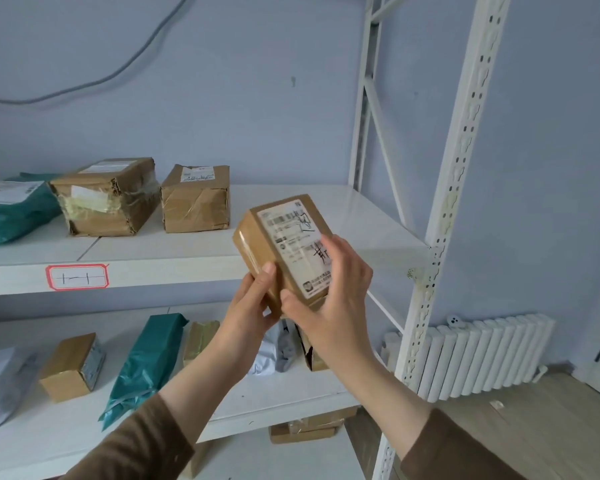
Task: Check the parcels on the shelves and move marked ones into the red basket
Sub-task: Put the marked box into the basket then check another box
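A small brown cardboard parcel (278,237) is held up in front of the shelves, tilted, with its white label facing me. Black pen marks are scribbled on the label. My left hand (250,306) grips its lower left corner, thumb on the side face. My right hand (333,289) grips the lower right edge, fingers curled over the label. No red basket is in view.
The upper shelf (174,268) carries two brown boxes (108,195) (196,199) and a teal bag (11,209). The lower shelf (274,393) holds a small box (71,367), a long teal bag (146,365) and grey bags. A white upright (440,216) and a radiator (482,355) stand to the right.
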A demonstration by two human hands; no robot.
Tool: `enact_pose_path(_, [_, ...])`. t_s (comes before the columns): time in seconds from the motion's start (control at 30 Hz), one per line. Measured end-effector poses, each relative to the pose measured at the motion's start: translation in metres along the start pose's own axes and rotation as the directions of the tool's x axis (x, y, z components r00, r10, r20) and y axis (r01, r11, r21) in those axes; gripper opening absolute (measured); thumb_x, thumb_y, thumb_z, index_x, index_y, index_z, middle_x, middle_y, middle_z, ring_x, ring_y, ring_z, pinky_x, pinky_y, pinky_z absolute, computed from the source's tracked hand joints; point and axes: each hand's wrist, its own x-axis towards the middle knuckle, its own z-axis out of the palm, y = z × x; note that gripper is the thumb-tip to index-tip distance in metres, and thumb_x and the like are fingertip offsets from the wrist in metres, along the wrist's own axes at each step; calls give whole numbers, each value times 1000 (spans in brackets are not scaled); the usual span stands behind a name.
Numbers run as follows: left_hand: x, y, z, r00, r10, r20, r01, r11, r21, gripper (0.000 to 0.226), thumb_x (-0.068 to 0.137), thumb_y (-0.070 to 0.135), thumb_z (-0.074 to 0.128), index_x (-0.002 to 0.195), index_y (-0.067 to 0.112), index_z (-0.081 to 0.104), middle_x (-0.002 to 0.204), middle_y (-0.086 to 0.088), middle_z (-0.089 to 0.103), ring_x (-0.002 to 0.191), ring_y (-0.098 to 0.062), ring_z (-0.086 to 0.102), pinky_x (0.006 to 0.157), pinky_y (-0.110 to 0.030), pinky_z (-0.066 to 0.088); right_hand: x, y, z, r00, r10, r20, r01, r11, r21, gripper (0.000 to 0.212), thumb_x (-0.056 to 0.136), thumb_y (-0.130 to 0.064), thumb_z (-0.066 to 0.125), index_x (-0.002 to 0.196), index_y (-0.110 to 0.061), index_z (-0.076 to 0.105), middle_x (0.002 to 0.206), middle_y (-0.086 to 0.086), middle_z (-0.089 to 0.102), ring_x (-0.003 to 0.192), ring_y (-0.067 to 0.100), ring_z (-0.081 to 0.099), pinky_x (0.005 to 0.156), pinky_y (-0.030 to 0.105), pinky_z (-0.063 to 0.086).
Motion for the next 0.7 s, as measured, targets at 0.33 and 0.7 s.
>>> enact_pose_path(0.33, [11, -5, -13, 994, 107, -32, -109, 993, -52, 80, 75, 32, 80, 145, 25, 43, 134, -4, 71, 122, -25, 70, 95, -38, 60, -10, 11, -4, 997, -70, 26, 64, 979, 191, 94, 85, -61, 70, 159, -34, 18, 165, -1, 27, 151, 17, 32, 115, 24, 42])
enact_pose_path(0.7, [13, -27, -18, 992, 40, 122, -42, 999, 7, 80, 77, 26, 73, 150, 21, 40, 143, -10, 65, 134, -33, 60, 112, -54, 49, -30, 53, -14, 873, 310, 376, -481, 673, 563, 90, 83, -68, 69, 158, -28, 38, 142, -6, 65, 132, 12, 61, 102, 32, 56])
